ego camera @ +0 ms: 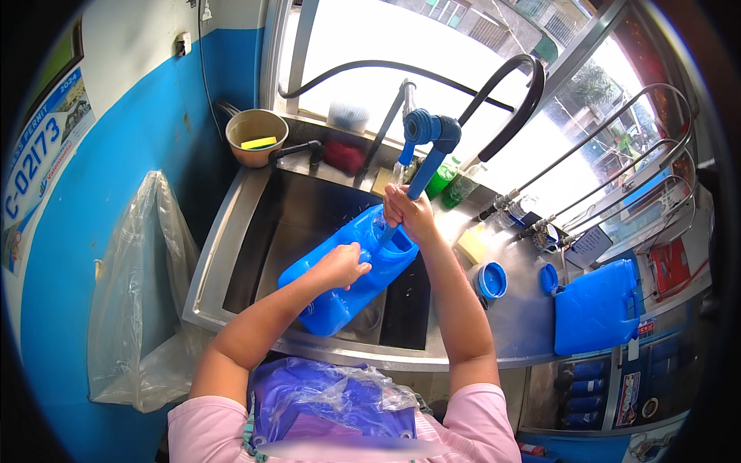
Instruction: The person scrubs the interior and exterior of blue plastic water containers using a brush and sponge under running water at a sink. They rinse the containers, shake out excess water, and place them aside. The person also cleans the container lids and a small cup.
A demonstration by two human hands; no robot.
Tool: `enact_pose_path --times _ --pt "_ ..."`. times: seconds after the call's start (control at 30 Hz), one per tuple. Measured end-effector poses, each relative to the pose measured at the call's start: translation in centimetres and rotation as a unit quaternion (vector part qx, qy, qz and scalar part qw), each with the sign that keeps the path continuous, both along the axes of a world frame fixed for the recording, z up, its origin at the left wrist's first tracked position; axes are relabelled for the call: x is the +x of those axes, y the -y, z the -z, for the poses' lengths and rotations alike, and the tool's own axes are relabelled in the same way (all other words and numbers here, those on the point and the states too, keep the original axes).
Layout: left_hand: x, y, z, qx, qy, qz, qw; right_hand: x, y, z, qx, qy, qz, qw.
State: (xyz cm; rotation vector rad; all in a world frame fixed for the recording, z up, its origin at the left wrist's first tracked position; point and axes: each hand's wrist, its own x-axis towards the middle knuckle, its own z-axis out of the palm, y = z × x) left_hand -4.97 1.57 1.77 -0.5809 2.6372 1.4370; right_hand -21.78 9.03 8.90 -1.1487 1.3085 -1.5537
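Note:
A large blue plastic jug (370,286) lies tilted over the stainless steel sink (289,202), its wide mouth facing up and right. My left hand (343,266) is closed around the handle on its upper side. My right hand (412,213) grips a blue plastic pipe (428,168), whose lower end reaches into the jug's mouth. At the pipe's top sits a blue elbow fitting (444,134). Water (398,173) runs down from a blue spout (407,151) just above my right hand. The jug's inside is mostly hidden.
Right of the sink, the steel counter holds a blue screw cap (493,280), a yellow sponge (472,246) and another blue jug (596,307). Green bottles (443,176) stand behind my right hand. A beige pot (256,136) sits at the back left corner. Curved metal tubes (602,139) rise at right.

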Motion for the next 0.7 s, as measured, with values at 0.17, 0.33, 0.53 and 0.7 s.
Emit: enact_pose_path --times 0.17,0.33,0.53,0.7 --pt "1.0 0.4 0.6 -0.024 -0.003 -0.018 1.0 -0.8 -0.4 1.1 -0.152 0.165 0.239 0.945" --pt "1.2 0.4 1.3 -0.057 -0.027 -0.003 0.998 -2.5 -5.7 -9.7 -0.277 0.108 0.254 0.92" --pt "-0.1 -0.4 1.9 -0.029 -0.028 -0.073 0.997 0.5 -10.3 -21.8 -0.366 -0.063 0.367 0.853" --pt "-0.2 -1.9 2.6 -0.071 -0.079 -0.07 0.992 4.2 -2.5 -12.4 -0.238 -0.026 0.497 0.834"
